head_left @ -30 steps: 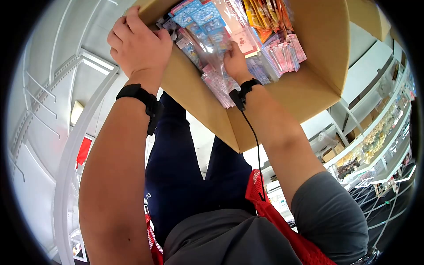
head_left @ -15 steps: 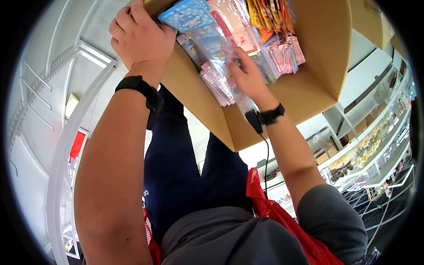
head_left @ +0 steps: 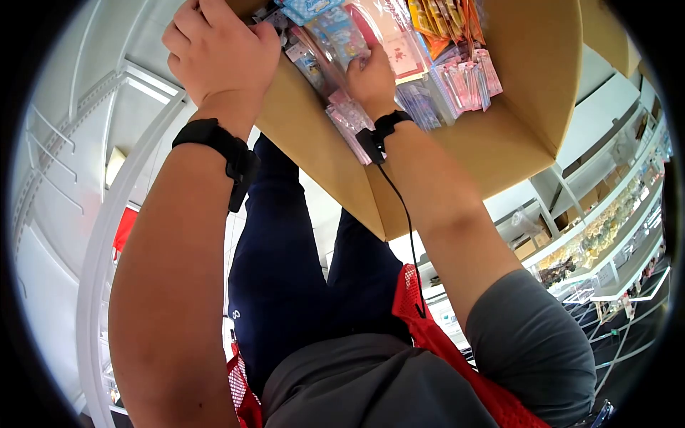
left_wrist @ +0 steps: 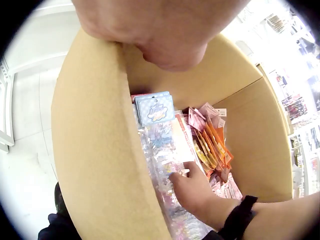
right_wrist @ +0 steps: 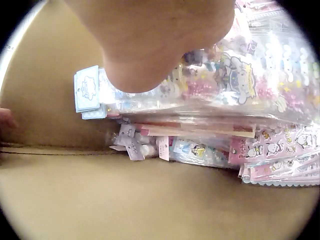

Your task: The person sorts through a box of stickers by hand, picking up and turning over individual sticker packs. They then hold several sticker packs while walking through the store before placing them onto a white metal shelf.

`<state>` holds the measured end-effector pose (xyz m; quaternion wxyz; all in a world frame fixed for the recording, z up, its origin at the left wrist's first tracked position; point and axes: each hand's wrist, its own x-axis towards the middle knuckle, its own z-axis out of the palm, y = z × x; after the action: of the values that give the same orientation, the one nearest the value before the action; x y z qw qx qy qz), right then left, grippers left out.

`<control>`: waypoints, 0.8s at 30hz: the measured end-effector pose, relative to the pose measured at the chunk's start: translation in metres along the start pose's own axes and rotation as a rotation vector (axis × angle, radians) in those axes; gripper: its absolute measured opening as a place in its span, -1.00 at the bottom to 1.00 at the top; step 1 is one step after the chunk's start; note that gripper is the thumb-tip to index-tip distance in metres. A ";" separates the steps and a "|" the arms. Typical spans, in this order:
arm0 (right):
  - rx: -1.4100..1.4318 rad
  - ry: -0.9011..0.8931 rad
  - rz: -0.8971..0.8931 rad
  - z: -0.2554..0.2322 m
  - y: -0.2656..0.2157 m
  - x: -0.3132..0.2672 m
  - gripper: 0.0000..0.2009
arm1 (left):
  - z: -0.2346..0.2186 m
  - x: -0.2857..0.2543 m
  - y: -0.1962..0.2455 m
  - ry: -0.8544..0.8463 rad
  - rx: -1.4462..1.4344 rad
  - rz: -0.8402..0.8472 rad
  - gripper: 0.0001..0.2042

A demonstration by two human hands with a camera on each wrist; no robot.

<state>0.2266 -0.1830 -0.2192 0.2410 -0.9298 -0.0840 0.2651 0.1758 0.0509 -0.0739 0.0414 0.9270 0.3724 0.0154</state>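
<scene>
My left hand grips the upper left edge of a cardboard box, with its fingers over the rim. Inside the box my right hand pinches the edge of a clear sticker packet printed with small characters. At its far end the packet has a light blue header card. In the right wrist view the palm covers part of the packets. Beside them lie pink sticker sheets and a pink-and-cream packet.
Orange and yellow packets stand at the box's far right, with small pink packs below them. A white shelf frame runs along the left. Stocked shelves are on the right, and another carton is behind the box.
My right hand drew the blue-headed clear packet up toward me, then moved back deeper into the box with it. My left hand has stayed on the box edge.
</scene>
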 end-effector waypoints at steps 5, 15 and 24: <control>-0.139 0.068 -0.070 0.010 0.008 -0.002 -0.52 | 0.002 0.001 0.000 -0.015 0.014 -0.016 -0.22; -0.356 0.060 -0.047 0.031 0.002 0.001 -0.11 | -0.004 0.000 0.008 0.070 -0.103 0.033 -0.18; -0.419 -0.054 0.016 0.032 0.005 0.011 0.01 | 0.006 0.001 -0.005 0.025 0.019 0.052 -0.20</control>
<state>0.2185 -0.1715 -0.2508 0.0377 -0.9529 -0.1362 0.2684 0.1731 0.0548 -0.0800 0.0274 0.9365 0.3488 0.0244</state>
